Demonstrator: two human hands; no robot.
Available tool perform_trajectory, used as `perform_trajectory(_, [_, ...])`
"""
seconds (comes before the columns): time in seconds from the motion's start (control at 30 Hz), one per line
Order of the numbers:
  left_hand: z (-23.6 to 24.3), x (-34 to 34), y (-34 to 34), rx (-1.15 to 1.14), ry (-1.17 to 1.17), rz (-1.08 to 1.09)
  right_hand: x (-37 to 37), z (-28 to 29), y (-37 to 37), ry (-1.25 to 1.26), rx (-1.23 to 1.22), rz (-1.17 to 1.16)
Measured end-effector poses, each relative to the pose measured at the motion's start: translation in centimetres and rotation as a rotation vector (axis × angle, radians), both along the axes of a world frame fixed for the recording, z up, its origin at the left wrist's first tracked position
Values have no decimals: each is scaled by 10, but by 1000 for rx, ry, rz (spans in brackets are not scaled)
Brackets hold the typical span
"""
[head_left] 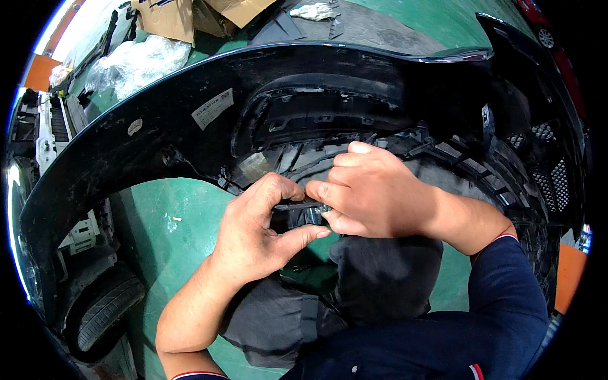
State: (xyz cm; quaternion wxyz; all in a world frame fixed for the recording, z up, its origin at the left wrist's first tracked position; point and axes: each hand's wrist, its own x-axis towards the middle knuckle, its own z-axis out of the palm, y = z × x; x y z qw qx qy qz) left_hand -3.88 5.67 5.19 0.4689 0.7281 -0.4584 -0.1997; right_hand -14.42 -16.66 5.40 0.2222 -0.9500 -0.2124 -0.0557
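Note:
A large dark car bumper (152,130) arches across the view with its inner side toward me. In front of its lower edge, my left hand (244,234) grips a small black plastic part (303,216) between thumb and curled fingers. My right hand (383,190) is closed at the right end of the same part, thumb and forefinger pressed together, with the fingertips meeting near my left hand's. My fingers cover much of the part, so its exact kind is hidden. A thin wiring harness (206,175) runs along the bumper just left of my left hand.
A tyre (109,310) stands at the lower left by other car parts. Crumpled clear plastic (142,66), cardboard (168,19) and a white glove (315,11) lie beyond the bumper on the green floor (171,221). Mesh grilles (551,177) are at the right.

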Motion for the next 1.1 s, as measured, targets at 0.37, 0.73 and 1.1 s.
perform_trajectory(0.37, [0, 1, -1, 15, -13, -10, -2, -3, -2, -45, 26, -20])
perform_trajectory(0.73, [0, 2, -3, 11, -17, -8, -1, -4, -2, -44, 55, -23])
perform_trajectory(1.1, [0, 2, -3, -9, -21, -10, -1, -3, -2, -52, 40, -14])
